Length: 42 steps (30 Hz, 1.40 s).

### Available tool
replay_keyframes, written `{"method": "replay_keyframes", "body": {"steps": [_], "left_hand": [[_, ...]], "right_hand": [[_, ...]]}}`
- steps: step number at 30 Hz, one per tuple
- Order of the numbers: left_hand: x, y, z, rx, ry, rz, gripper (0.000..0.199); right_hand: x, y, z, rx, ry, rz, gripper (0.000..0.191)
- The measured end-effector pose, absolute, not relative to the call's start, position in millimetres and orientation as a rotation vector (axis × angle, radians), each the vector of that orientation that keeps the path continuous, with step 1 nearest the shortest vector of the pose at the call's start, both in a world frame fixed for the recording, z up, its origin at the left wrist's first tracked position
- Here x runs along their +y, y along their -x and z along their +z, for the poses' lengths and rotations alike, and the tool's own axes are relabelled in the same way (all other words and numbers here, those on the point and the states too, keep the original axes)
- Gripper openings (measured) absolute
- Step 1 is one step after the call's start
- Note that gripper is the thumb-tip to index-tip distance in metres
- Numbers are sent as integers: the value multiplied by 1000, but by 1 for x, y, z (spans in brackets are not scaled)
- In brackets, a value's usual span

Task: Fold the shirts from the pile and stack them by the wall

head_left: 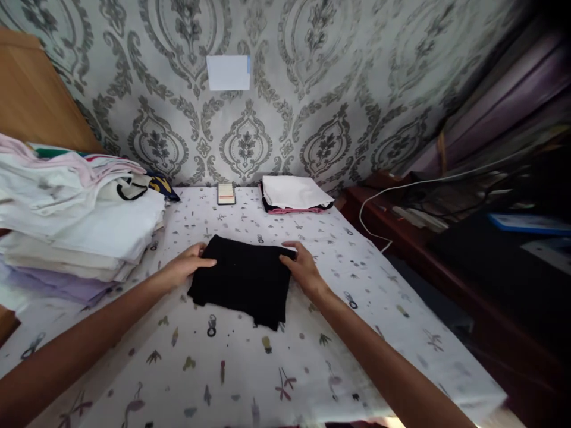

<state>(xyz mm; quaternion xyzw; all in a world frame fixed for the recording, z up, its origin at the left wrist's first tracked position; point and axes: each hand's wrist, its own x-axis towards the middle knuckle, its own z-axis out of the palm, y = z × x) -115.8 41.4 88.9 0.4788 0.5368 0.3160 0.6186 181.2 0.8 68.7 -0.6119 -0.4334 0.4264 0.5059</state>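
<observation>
Cloth [243,279] gripped at both sides on the sheet [241,380]

At far left, a pile [111,223] of mostly white and pale clothes is stacked on the sheet, against the wooden panel [49,89]. Just right of it, the left hand [190,264] has its thumb over the black cloth's left side and its fingers at the edge; it looks closed in a light pinch, though how far the fingers reach underneath is hidden.

The cloth lies in the middle, compact and mostly flat, its far edge fairly straight. The near edge is uneven, with a small tab sticking out toward its right end. The step in hand appears to be holding and straightening it. Beyond it, near the wall, sits a small box [226,194].

The right hand [306,264] pinches the far right corner between thumb and forefinger. A lift or fold from here would call for both pinches to work evenly, and for that tab to be drawn in.

Past this hand, toward the wall, lies a folded stack [294,193], white on top, apart from the cloth. At far right, a cable [361,208] loops beside the dark desk [468,238].
</observation>
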Motion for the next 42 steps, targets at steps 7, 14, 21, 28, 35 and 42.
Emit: {"method": "replay_keyframes", "body": {"steps": [7, 14, 21, 28, 35, 42], "left_hand": [[73, 106, 87, 1277, -946, 632, 48], [97, 90, 74, 1435, -1024, 852, 32], [89, 107, 70, 1450, -1038, 907, 41], [63, 109, 81, 1280, -964, 629, 46], [61, 85, 94, 1095, -919, 696, 67], [137, 7, 136, 921, -1165, 947, 72]], "right_hand": [[4, -176, 45, -1008, 1518, 1014, 40], [8, -183, 46, -898, 1519, 1097, 32], [10, -188, 52, -772, 1447, 1201, 31], [-36, -169, 69, -822, 1320, 1444, 40], [-45, -185, 78, -862, 1247, 1480, 38], [52, -270, 119, -940, 1157, 1084, 39]]}}
